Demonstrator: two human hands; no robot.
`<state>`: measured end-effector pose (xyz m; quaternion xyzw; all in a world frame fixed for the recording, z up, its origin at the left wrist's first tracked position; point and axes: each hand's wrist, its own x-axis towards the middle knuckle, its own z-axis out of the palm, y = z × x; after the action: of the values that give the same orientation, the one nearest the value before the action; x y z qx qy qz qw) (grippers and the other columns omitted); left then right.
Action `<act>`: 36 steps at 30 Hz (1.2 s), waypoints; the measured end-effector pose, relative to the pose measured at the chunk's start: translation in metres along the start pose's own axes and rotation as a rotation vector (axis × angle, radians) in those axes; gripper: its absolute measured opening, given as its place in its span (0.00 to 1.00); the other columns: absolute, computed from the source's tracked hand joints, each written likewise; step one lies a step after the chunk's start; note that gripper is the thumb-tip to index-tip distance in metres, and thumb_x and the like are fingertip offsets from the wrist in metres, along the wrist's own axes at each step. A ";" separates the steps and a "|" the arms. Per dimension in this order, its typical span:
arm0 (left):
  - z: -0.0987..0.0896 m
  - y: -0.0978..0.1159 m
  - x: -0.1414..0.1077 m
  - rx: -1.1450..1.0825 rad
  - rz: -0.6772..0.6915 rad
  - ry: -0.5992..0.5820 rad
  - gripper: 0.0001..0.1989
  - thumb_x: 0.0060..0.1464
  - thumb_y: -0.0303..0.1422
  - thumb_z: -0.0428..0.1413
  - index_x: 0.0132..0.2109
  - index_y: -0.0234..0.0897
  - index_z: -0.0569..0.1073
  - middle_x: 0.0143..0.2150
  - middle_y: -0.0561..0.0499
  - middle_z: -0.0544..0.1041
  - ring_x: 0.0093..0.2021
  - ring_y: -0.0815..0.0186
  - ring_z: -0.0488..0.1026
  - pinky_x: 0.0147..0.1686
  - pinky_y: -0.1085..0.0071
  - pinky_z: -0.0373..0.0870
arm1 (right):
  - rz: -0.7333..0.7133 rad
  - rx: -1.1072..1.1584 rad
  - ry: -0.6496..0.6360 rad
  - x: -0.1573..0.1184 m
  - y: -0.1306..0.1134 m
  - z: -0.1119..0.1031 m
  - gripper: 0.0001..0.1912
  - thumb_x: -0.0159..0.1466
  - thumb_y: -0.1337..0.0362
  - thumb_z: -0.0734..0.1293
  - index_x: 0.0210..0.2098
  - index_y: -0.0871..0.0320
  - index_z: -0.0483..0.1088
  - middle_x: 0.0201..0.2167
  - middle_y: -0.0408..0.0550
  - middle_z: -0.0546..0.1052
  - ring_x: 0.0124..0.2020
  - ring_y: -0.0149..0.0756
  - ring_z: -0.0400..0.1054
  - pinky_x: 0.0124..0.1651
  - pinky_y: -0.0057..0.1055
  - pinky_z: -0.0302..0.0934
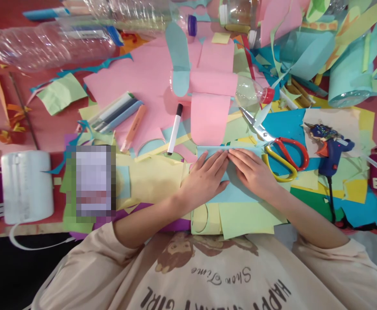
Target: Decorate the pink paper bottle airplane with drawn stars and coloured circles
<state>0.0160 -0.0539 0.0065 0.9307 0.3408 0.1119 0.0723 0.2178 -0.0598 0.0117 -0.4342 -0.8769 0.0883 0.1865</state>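
A light blue sheet of paper lies in front of me, its far edge folded over in a narrow strip. My left hand rests flat on it, fingers stretched toward the fold. From the other side my right hand presses on the same fold, fingers extended; the fingertips of both hands nearly meet. Just right of my right hand are scissors with one red and one yellow handle. Beyond the paper stands a plastic bottle on its side, wrapped in pink paper. A white marker with a black cap lies nearby.
A blue glue gun lies at the right on paper scraps. Several markers sit at left centre, near a blurred-out phone-like object and a white device. Clear plastic bottles line the far side. A blue-wrapped cylinder is far right.
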 end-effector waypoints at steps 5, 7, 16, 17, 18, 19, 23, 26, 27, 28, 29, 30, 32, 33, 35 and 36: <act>0.000 0.000 0.001 0.020 -0.006 0.031 0.22 0.64 0.39 0.47 0.57 0.26 0.65 0.60 0.34 0.69 0.62 0.52 0.66 0.60 0.52 0.62 | 0.007 -0.009 -0.005 0.002 0.001 0.000 0.18 0.65 0.74 0.57 0.52 0.64 0.69 0.56 0.58 0.73 0.58 0.46 0.66 0.59 0.45 0.66; -0.001 0.001 0.001 0.031 -0.016 0.043 0.20 0.63 0.39 0.48 0.55 0.28 0.66 0.59 0.34 0.70 0.60 0.53 0.67 0.60 0.52 0.63 | 0.004 -0.014 -0.013 0.003 0.001 0.000 0.15 0.65 0.74 0.58 0.49 0.65 0.70 0.56 0.58 0.73 0.57 0.46 0.66 0.58 0.45 0.66; -0.004 0.002 0.003 0.025 -0.045 0.024 0.19 0.61 0.38 0.49 0.53 0.28 0.66 0.63 0.33 0.66 0.62 0.51 0.65 0.59 0.53 0.63 | 0.068 0.065 -0.085 0.002 -0.001 0.001 0.17 0.66 0.74 0.56 0.52 0.63 0.67 0.60 0.58 0.69 0.62 0.45 0.62 0.60 0.49 0.63; -0.004 0.002 0.004 0.029 -0.046 0.019 0.19 0.61 0.38 0.49 0.53 0.28 0.66 0.63 0.34 0.66 0.62 0.52 0.65 0.59 0.53 0.63 | 0.077 0.071 -0.100 0.002 -0.001 0.001 0.17 0.66 0.74 0.56 0.52 0.62 0.67 0.61 0.57 0.68 0.62 0.45 0.61 0.60 0.49 0.62; -0.005 0.002 0.004 0.033 -0.045 0.016 0.19 0.61 0.38 0.50 0.53 0.28 0.66 0.63 0.34 0.66 0.62 0.52 0.65 0.58 0.53 0.63 | 0.083 0.073 -0.111 0.002 -0.002 0.001 0.17 0.66 0.74 0.56 0.52 0.62 0.67 0.62 0.57 0.67 0.63 0.45 0.60 0.61 0.49 0.62; -0.005 0.002 0.005 0.036 -0.044 0.013 0.19 0.61 0.38 0.50 0.53 0.28 0.66 0.63 0.34 0.66 0.62 0.52 0.65 0.58 0.53 0.64 | 0.086 0.070 -0.119 0.002 -0.002 0.001 0.17 0.66 0.74 0.56 0.51 0.62 0.67 0.62 0.57 0.67 0.63 0.45 0.60 0.61 0.49 0.62; -0.007 0.002 0.007 0.046 -0.051 -0.002 0.19 0.60 0.39 0.51 0.51 0.29 0.67 0.62 0.34 0.67 0.59 0.50 0.67 0.55 0.53 0.65 | 0.089 0.031 -0.129 0.002 -0.004 0.002 0.16 0.67 0.74 0.55 0.51 0.63 0.67 0.62 0.56 0.67 0.63 0.44 0.60 0.61 0.48 0.62; -0.008 0.002 0.008 0.045 -0.056 -0.007 0.19 0.59 0.39 0.51 0.51 0.29 0.67 0.62 0.34 0.67 0.58 0.49 0.68 0.53 0.53 0.66 | 0.080 -0.018 -0.130 0.002 -0.006 0.002 0.17 0.67 0.73 0.55 0.52 0.64 0.67 0.62 0.56 0.67 0.62 0.43 0.61 0.61 0.45 0.62; -0.008 0.003 0.009 0.044 -0.059 -0.006 0.19 0.59 0.39 0.51 0.51 0.29 0.67 0.62 0.33 0.67 0.58 0.49 0.68 0.53 0.53 0.66 | 0.076 -0.037 -0.129 0.003 -0.006 0.002 0.17 0.68 0.73 0.55 0.52 0.65 0.66 0.62 0.56 0.67 0.61 0.43 0.61 0.61 0.44 0.62; -0.008 0.003 0.009 0.045 -0.063 -0.006 0.19 0.59 0.39 0.52 0.51 0.29 0.67 0.62 0.32 0.66 0.58 0.49 0.68 0.53 0.53 0.66 | 0.072 -0.058 -0.127 0.003 -0.007 0.001 0.17 0.68 0.73 0.55 0.52 0.66 0.66 0.62 0.56 0.67 0.61 0.43 0.61 0.60 0.44 0.62; -0.008 0.003 0.009 0.047 -0.067 -0.008 0.19 0.59 0.39 0.52 0.51 0.29 0.67 0.62 0.32 0.66 0.58 0.48 0.68 0.53 0.53 0.66 | 0.070 -0.079 -0.127 0.003 -0.007 0.001 0.16 0.68 0.72 0.55 0.52 0.66 0.66 0.61 0.57 0.68 0.60 0.43 0.62 0.59 0.43 0.63; -0.008 0.003 0.010 0.047 -0.069 -0.014 0.19 0.58 0.39 0.52 0.51 0.29 0.68 0.62 0.31 0.66 0.58 0.48 0.68 0.52 0.53 0.66 | 0.066 -0.100 -0.129 0.004 -0.008 0.000 0.16 0.68 0.72 0.55 0.52 0.67 0.67 0.61 0.57 0.68 0.59 0.43 0.62 0.58 0.42 0.63; -0.010 0.003 0.011 0.045 -0.066 -0.032 0.18 0.58 0.38 0.52 0.50 0.29 0.68 0.62 0.31 0.66 0.58 0.48 0.68 0.52 0.53 0.66 | 0.058 -0.142 -0.141 0.006 -0.010 -0.002 0.16 0.68 0.72 0.56 0.52 0.67 0.67 0.61 0.57 0.68 0.58 0.43 0.62 0.57 0.41 0.63; -0.011 0.002 0.012 0.043 -0.064 -0.044 0.17 0.58 0.38 0.53 0.49 0.29 0.68 0.62 0.31 0.66 0.58 0.49 0.68 0.52 0.54 0.66 | 0.055 -0.166 -0.149 0.007 -0.011 -0.003 0.16 0.67 0.73 0.56 0.52 0.67 0.67 0.61 0.56 0.68 0.57 0.43 0.62 0.56 0.40 0.63; -0.013 0.002 0.013 0.038 -0.066 -0.071 0.17 0.58 0.37 0.53 0.50 0.29 0.68 0.62 0.32 0.66 0.58 0.50 0.67 0.52 0.55 0.66 | 0.047 -0.227 -0.165 0.009 -0.013 -0.005 0.15 0.67 0.73 0.56 0.51 0.66 0.67 0.60 0.56 0.69 0.53 0.43 0.64 0.53 0.40 0.64; -0.015 0.002 0.014 0.035 -0.073 -0.084 0.18 0.58 0.37 0.53 0.50 0.29 0.68 0.63 0.33 0.66 0.59 0.51 0.66 0.52 0.57 0.66 | 0.041 -0.260 -0.168 0.010 -0.014 -0.006 0.15 0.67 0.73 0.57 0.51 0.66 0.67 0.60 0.56 0.69 0.50 0.43 0.65 0.51 0.39 0.64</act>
<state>0.0239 -0.0458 0.0238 0.9226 0.3732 0.0638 0.0742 0.2042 -0.0605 0.0240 -0.4635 -0.8844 0.0138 0.0526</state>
